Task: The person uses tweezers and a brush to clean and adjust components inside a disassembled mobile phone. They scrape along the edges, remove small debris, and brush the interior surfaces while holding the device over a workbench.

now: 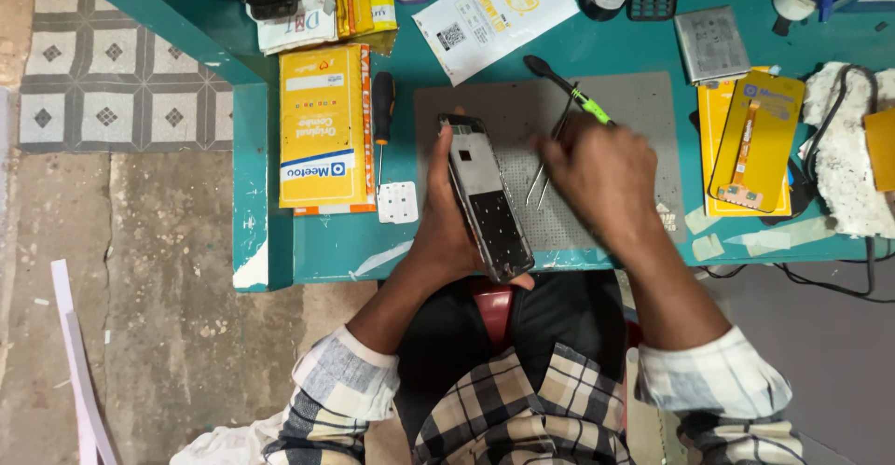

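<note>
Phone frame, a long dark shell with its back off and a pale metal plate showing in its upper half, sits tilted in the left hand above the near edge of the grey work mat; the fingers curl round its left side and the thumb braces the lower corner, so the hand is clamped on it rather than spread. Just to its right, the right hand is closed in a pinch on a pair of metal tweezers, whose thin tips point down toward the mat beside the frame, and a green-handled screwdriver appears held in the same grip, though motion blur makes that hard to confirm. For clean work here, the frame would be better steadied against the mat than held in the air, and the tweezer tips should come in slowly and shallow, since a slip could scratch the plate. Beyond the mat lie a black-handled screwdriver, a small white square part, yellow boxes, and a yellow packet on the teal table.
</note>
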